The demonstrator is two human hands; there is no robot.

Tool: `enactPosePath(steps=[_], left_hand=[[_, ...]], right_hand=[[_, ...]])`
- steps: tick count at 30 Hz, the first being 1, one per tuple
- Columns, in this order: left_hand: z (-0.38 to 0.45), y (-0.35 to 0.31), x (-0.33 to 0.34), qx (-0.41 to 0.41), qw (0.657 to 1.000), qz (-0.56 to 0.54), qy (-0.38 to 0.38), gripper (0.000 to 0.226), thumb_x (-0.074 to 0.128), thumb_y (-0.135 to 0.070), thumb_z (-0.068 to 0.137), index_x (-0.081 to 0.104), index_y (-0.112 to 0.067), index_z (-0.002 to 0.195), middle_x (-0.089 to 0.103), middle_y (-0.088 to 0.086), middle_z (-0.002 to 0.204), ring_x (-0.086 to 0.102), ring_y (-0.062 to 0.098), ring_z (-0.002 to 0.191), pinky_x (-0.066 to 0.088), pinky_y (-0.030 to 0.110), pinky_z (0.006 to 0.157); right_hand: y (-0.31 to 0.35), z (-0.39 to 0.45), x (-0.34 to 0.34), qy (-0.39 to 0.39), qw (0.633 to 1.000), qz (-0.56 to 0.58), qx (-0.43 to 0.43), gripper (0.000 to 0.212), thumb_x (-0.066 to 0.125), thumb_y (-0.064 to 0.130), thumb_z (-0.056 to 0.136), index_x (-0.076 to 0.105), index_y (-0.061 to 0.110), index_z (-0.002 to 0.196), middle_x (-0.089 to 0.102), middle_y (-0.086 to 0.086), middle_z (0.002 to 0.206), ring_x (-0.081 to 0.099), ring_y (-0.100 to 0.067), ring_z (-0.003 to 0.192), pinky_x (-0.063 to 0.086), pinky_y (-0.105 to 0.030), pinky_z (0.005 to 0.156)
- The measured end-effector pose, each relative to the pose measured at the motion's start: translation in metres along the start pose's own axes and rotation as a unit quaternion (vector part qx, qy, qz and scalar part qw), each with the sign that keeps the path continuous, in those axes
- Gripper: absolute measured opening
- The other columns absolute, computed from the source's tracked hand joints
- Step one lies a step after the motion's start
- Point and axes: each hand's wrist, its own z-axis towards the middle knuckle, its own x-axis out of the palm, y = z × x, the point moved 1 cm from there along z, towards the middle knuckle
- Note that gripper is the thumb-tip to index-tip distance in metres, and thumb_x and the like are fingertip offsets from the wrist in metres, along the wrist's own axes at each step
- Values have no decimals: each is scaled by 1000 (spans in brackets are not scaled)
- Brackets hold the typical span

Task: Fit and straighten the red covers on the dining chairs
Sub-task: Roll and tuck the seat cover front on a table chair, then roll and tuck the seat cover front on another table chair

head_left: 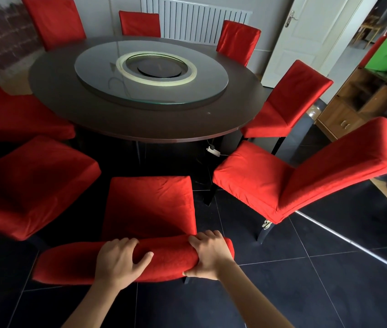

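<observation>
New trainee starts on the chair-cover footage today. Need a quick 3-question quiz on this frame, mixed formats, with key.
1. True or false: both hands grip the top of the nearest chair's backrest.
2. Multiple choice: what sits at the centre of the round table?
A. a tablecloth
B. a glass turntable
C. a stack of plates
3. Fill in: the chair just right of the nearest one shows a pale ____ hanging below its cover at the rear corner.

Key
1. True. The left hand and right hand both curl round the red-covered top edge.
2. B, the glass turntable.
3. Tie, a knotted cord.
</observation>
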Motion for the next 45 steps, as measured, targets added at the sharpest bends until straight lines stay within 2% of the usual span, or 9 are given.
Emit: enactPosePath(steps=[13, 15, 24, 27, 32, 35, 37, 40, 45], left_hand=[[-8, 7, 4, 25, 1000, -3, -5, 72, 32, -65, 86, 75, -8, 88, 72, 2, 78, 67, 24, 65, 53, 38, 68], [-9, 6, 4, 31, 1000, -1, -2, 78, 23, -67, 90, 75, -8, 90, 73, 2, 80, 67, 23, 67, 53, 38, 68], [-8, 3, 1, 14, 999, 0, 30, 78, 25, -68, 88, 75, -9, 94, 74, 2, 86, 70, 24, 75, 54, 42, 70], [-7, 2, -2, 13, 999, 3, 50, 91, 10, -72, 89, 75, -9, 94, 74, 3, 86, 70, 24, 76, 54, 41, 70], [-7, -2, -3, 1, 999, 8, 46, 95, 7, -73, 88, 76, -9, 95, 74, 3, 87, 71, 24, 79, 55, 43, 72], [-7, -4, -3, -1, 999, 19, 47, 91, 12, -73, 89, 76, -9, 94, 74, 3, 87, 71, 23, 78, 55, 42, 71], [-6, -5, -3, -11, 998, 24, 48, 78, 28, -69, 85, 76, -9, 94, 74, 3, 87, 71, 23, 79, 55, 42, 72], [-6, -6, -4, -29, 998, 23, 54, 71, 33, -64, 78, 76, -11, 99, 74, 1, 93, 70, 21, 86, 53, 42, 78], [-3, 6, -14, -77, 991, 40, 99, 96, 4, -76, 70, 59, -24, 130, 61, -9, 127, 54, 10, 118, 34, 30, 103]], right_hand=[[-1, 0, 4, 0, 1000, -5, 15, 79, 62, 77, 57, 50, 28, 119, 59, 5, 112, 53, -23, 103, 36, -37, 96], [-2, -1, 4, 1, 1000, 0, 15, 80, 62, 76, 56, 50, 28, 119, 60, 5, 113, 54, -23, 104, 36, -37, 98], [-3, 2, 6, 6, 1000, 16, 2, 83, 66, 74, 55, 51, 24, 119, 59, 1, 120, 54, -27, 108, 37, -40, 100], [-4, 3, 4, 14, 1000, 19, -2, 81, 66, 72, 56, 50, 23, 119, 59, -2, 120, 54, -29, 109, 36, -42, 102], [-8, 7, 4, 23, 999, 19, -27, 78, 65, 71, 57, 50, 22, 116, 61, -5, 115, 56, -30, 104, 38, -45, 100], [-10, 9, 5, 16, 999, 16, -36, 75, 64, 71, 57, 50, 22, 112, 62, -5, 110, 57, -31, 99, 40, -44, 95], [-11, 9, 6, 17, 999, 16, -40, 76, 63, 71, 57, 50, 23, 113, 62, -4, 110, 57, -31, 99, 40, -44, 96], [-12, 10, 7, 35, 998, 18, -39, 85, 61, 75, 57, 47, 23, 123, 59, -4, 118, 55, -31, 106, 37, -45, 99], [-13, 17, -6, 71, 996, 20, -48, 97, 44, 87, 60, 38, 25, 135, 57, -4, 123, 52, -29, 114, 32, -45, 103]])
